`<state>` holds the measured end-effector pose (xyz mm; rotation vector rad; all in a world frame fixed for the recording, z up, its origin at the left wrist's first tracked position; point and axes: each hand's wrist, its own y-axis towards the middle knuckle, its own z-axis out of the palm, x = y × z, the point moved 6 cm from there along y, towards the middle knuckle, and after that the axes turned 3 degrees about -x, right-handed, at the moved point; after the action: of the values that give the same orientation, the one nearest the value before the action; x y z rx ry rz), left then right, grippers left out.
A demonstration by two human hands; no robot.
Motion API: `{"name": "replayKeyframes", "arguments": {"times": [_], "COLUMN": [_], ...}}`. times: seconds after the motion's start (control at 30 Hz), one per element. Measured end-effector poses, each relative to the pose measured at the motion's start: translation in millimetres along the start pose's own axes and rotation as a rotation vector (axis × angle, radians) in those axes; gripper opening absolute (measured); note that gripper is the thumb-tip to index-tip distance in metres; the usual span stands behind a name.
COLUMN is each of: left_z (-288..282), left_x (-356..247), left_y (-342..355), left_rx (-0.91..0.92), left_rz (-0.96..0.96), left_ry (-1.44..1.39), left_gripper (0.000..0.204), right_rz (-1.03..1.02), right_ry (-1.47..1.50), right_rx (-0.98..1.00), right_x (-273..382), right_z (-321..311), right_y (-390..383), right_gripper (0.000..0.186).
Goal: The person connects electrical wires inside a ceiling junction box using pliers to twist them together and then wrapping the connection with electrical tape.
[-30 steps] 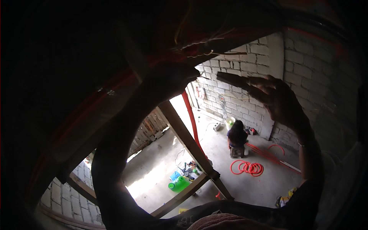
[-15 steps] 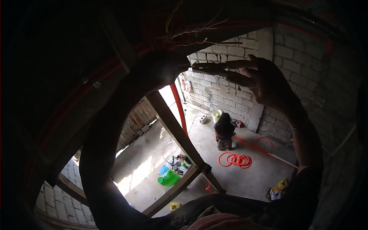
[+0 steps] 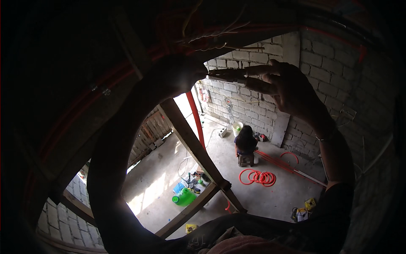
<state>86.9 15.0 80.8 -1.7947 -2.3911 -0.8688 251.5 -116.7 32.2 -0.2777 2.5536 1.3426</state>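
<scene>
Both arms are raised in front of me, dark against the light. My right hand point(image 3: 289, 86) is closed round the handles of a pair of pliers point(image 3: 227, 75), whose jaws point left. The jaw tips reach the fingertips of my left hand point(image 3: 179, 76), whose fingers are pinched together. Whatever they pinch is too dark and small to make out. Just above the hands, several thin wires point(image 3: 218, 33) hang loose out of the dark ceiling. A red conduit point(image 3: 195, 114) runs down beneath my left hand.
Wooden beams point(image 3: 186, 133) cross below my arms. On the concrete floor lie coiled red tubing point(image 3: 258, 178), long red pipes point(image 3: 277, 162), a green jug point(image 3: 184, 197) and tools point(image 3: 196, 180). A person point(image 3: 245, 142) sits on a stool near the block wall point(image 3: 253, 108).
My view has shifted slightly, and both hands with the pliers appear a little further left. The jaws seem slightly further apart from each other. The grips have not changed.
</scene>
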Motion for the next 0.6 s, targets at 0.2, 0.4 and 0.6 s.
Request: {"name": "replayKeyframes", "arguments": {"times": [0.2,0.4,0.6], "left_z": [3,5,6], "left_x": [3,5,6], "left_y": [-1,1,-3], "left_rx": [0.003,0.071,-0.107], "left_rz": [-0.022,-0.063,0.067], "left_ry": [0.018,0.033,0.052], "left_gripper": [0.019,0.02,0.016], "right_rz": [-0.01,-0.037,0.013], "right_ry": [-0.037,-0.097,-0.036], "right_rx": [0.015,0.021,0.051], "right_x": [1,1,-3], "right_z": [3,6,7], "right_y": [1,3,4], "right_gripper": [0.027,0.024,0.024]}}
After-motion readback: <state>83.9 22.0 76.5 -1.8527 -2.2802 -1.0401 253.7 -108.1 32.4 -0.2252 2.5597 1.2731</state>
